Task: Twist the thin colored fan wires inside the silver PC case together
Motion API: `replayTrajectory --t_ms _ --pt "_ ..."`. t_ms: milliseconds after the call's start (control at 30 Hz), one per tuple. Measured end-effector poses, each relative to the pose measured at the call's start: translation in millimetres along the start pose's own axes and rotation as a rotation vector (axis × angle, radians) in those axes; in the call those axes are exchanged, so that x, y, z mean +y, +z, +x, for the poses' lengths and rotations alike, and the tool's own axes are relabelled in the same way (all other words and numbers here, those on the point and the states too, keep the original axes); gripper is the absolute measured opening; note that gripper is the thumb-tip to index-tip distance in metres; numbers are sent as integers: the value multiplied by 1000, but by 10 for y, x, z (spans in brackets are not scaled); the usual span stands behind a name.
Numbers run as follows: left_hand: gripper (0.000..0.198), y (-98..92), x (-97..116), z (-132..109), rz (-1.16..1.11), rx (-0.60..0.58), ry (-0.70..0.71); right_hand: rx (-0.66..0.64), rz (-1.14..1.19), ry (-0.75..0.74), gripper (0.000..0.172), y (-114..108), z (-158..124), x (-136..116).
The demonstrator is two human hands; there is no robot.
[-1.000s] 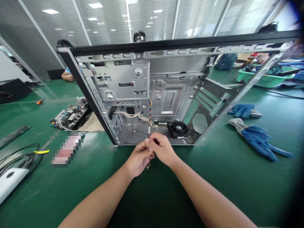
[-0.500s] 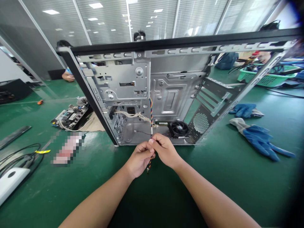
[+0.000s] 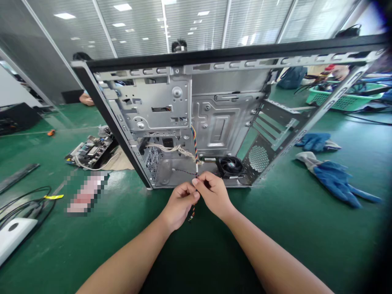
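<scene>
A twisted multicoloured cable (image 3: 195, 141) runs down from inside an open computer case (image 3: 162, 102). Just in front of the case's lower edge, my left hand (image 3: 180, 206) pinches this cable, and its loose end hangs below the fingers. My right hand (image 3: 212, 194) is closed on the cable slightly higher, its fingertips against those of the left. My fingers hide the stretch between them. Behind my right hand, a black cooling fan (image 3: 231, 164) lies on the case floor beside a memory stick (image 3: 210, 159). A bundle of white wires (image 3: 171, 148) crosses the case to the left.
A circuit board (image 3: 92, 150) lies left of the case, near a blurred-out pink object (image 3: 87, 194) and black cables (image 3: 26, 204). To the right are blue gloves (image 3: 335, 177) and a green basket (image 3: 339, 98). Another person's hand (image 3: 86, 99) shows behind the case.
My hands stay on the cable, with only small shifts of the fingers. The cable leans slightly differently above them. The case appears tilted a little to the left.
</scene>
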State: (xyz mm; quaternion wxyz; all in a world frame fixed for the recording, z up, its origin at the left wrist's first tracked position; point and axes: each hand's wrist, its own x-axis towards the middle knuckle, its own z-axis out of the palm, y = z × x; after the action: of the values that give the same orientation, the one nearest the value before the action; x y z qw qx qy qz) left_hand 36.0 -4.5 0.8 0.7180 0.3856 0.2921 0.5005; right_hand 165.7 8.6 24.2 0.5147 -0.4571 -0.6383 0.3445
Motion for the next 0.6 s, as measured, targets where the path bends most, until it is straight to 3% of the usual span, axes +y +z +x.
replayTrajectory --t_ms 600 --pt "21 -29 -28 -14 -180 -75 -87 -140 201 113 27 -19 7 -46"
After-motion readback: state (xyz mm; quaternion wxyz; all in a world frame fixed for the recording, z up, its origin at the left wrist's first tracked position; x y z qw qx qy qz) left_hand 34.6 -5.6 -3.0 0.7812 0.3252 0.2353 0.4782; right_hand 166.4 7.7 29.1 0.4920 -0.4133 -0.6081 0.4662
